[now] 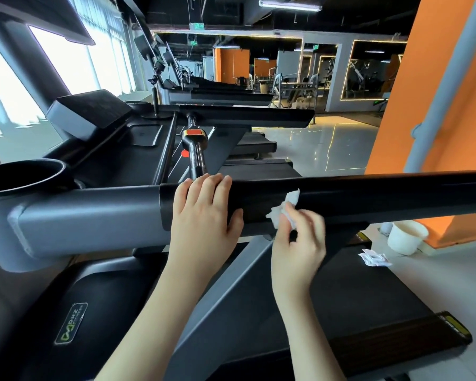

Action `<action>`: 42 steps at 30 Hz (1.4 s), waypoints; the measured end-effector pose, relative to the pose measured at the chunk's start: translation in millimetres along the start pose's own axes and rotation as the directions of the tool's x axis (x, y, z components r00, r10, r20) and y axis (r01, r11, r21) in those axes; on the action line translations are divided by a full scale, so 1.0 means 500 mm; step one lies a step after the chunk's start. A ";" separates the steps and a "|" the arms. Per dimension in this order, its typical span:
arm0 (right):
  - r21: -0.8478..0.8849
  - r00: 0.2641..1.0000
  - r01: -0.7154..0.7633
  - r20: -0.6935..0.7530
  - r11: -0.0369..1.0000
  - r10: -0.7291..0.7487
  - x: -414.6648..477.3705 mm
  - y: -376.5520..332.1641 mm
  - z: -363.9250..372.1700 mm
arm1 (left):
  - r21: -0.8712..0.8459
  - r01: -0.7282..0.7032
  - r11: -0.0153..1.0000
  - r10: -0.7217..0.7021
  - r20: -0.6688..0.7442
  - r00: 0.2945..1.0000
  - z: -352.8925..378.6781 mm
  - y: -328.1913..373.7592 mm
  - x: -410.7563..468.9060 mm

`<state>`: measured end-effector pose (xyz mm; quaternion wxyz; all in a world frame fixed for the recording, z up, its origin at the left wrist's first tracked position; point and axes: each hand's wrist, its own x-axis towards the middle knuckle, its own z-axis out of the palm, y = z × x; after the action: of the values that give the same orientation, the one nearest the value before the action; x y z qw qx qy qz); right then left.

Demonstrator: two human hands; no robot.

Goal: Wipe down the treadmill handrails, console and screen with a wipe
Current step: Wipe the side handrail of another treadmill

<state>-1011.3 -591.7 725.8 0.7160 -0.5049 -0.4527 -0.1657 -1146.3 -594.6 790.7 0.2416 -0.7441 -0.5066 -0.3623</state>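
Handrail [368, 193] under wipe [285, 207], white bucket [407, 236] beyond.

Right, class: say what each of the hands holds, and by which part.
The right hand pinches a crumpled wipe by its lower end; left hand grips the handrail, fingers over its top.

Two hands are appearing, left hand [201, 215] and right hand [297, 243]; also showing are one white wipe [289, 201], one black handrail [368, 193], one near cup holder [25, 176], one far cup holder [139, 103], one white tub [407, 237], one torn packet [374, 258].
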 end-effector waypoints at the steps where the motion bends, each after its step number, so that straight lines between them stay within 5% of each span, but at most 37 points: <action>1: 0.000 1.000 -0.007 -0.015 1.000 0.007 -0.009 0.004 0.001 | -0.002 0.002 1.000 -0.002 -0.005 1.000 -0.001 0.000 0.000; 8: 0.059 0.992 0.102 0.070 0.993 -0.106 -0.014 -0.024 0.017 | -0.001 0.021 1.000 -0.021 0.002 1.000 0.002 0.003 -0.001; 14: -0.070 0.998 0.021 -0.066 0.997 -0.026 0.064 -0.003 0.008 | 0.005 0.036 0.999 -0.036 0.009 0.999 0.002 0.005 -0.001; 20: -0.046 0.963 0.217 0.175 0.975 -0.206 0.085 -0.031 0.021 | 0.020 0.067 0.998 -0.067 0.015 0.998 0.003 0.011 0.000; 26: -0.224 0.973 0.146 0.208 0.964 -0.099 0.149 -0.013 0.005 | 0.051 0.091 0.994 -0.092 0.008 0.996 -0.002 0.027 0.009; 32: -0.108 0.895 0.319 0.360 0.942 -0.262 0.143 -0.011 0.006 | 0.044 0.034 0.998 -0.037 0.055 0.998 0.019 0.081 0.032; 37: -0.134 0.959 0.227 0.204 0.965 -0.198 0.151 0.040 -0.027 | 0.026 0.077 0.997 -0.077 0.009 0.997 0.028 0.090 0.029; 42: -0.006 0.933 0.294 0.220 0.956 -0.285 0.059 0.040 -0.043 | -0.019 0.103 0.994 -0.104 -0.035 0.994 0.035 0.096 0.028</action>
<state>-971.2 -595.1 736.4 0.6203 -0.4614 -0.5941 -0.2223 -1093.4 -591.3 791.2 0.2251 -0.7122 -0.5369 -0.3922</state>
